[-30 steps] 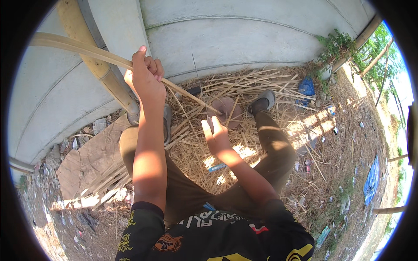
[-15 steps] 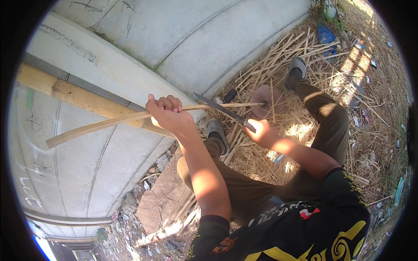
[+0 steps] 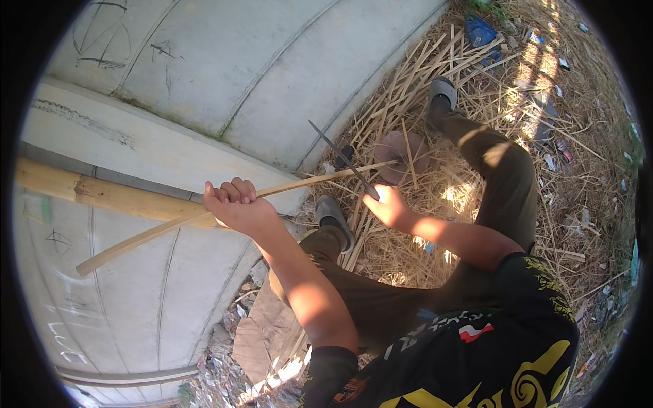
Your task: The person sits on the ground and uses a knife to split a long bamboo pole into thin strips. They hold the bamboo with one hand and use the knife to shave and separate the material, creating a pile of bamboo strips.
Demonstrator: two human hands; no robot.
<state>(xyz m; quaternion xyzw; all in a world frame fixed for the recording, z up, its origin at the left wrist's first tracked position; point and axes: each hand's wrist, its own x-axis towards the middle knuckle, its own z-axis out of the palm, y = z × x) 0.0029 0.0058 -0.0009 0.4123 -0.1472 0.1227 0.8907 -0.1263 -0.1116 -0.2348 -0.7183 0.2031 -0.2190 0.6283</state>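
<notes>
The bamboo strip (image 3: 224, 207) runs through my left hand (image 3: 235, 207), which is clenched around its middle. Its far end reaches a round stump (image 3: 401, 155) beyond my right hand (image 3: 386, 204), which grips a knife (image 3: 343, 160) laid across the strip.

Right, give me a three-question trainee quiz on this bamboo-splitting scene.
1. True or false: the left hand grips the bamboo strip.
2. What does the right hand hold? A) knife B) hammer C) saw
3. What covers the ground by the feet?

Key: 1 true. 2 A, the knife. 3 Split bamboo scraps and dry litter.
</notes>
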